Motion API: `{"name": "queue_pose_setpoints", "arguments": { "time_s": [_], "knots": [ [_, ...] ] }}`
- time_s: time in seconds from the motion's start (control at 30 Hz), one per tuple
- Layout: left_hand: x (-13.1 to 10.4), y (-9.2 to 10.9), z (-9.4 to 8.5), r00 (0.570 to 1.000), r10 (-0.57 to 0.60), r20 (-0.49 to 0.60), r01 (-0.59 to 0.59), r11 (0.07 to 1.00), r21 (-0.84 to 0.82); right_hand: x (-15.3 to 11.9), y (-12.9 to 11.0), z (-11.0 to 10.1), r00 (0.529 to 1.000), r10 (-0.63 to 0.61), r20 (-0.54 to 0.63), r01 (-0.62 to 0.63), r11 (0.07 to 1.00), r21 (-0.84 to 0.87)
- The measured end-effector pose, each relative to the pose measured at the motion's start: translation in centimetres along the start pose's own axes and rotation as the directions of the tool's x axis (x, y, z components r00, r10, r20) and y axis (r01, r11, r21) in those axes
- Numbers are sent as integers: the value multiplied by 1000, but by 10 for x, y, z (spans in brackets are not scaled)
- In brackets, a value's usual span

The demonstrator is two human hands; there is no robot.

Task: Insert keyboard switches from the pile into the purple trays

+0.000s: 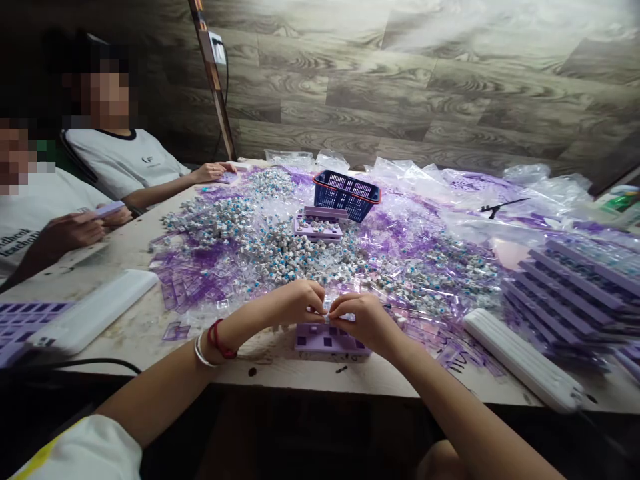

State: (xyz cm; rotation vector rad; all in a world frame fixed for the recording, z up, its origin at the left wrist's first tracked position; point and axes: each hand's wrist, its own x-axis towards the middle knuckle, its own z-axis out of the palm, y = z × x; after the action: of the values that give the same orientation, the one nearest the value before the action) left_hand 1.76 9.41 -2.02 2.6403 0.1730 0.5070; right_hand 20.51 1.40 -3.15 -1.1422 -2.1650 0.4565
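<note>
A purple plate with square holes [313,340] lies near the table's front edge, below my hands. My left hand [303,300], with a red cord and a silver bangle at the wrist, is pinched over the plate's back part. Opposite it, my right hand [363,317] is pinched too, and the fingertips of both hands nearly meet. Something small and pale shows between them, too small to name. Just beyond the hands spreads a big heap of small white pieces with blue tops [290,253].
Behind the heap stand a blue basket [345,193] and another purple plate [318,227]. White bars lie left [100,310] and right [520,357]. Stacked purple plates [565,287] stand right, near scissors [503,207]. Two people sit left, their hands [83,227] holding purple parts.
</note>
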Motion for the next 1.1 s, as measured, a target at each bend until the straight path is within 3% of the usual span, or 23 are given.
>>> {"name": "queue_pose_setpoints", "arguments": {
  "time_s": [0.43,0.7,0.83,1.1],
  "knots": [
    [0,-4,5,999,-5,-35,4,1000,-12,0,0,1,1000,12,3,-12,1000,-20],
    [1,-2,8,1000,16,-14,-15,999,46,5,-14,-3,990,115,79,-100,981,-169],
    [3,1,7,999,37,6,-37,997,61,10,-18,-6,981,159,112,-140,977,-162],
    [2,-1,11,1000,16,19,-16,999,39,17,-17,-2,969,183,166,-141,961,-239]
  ]
}}
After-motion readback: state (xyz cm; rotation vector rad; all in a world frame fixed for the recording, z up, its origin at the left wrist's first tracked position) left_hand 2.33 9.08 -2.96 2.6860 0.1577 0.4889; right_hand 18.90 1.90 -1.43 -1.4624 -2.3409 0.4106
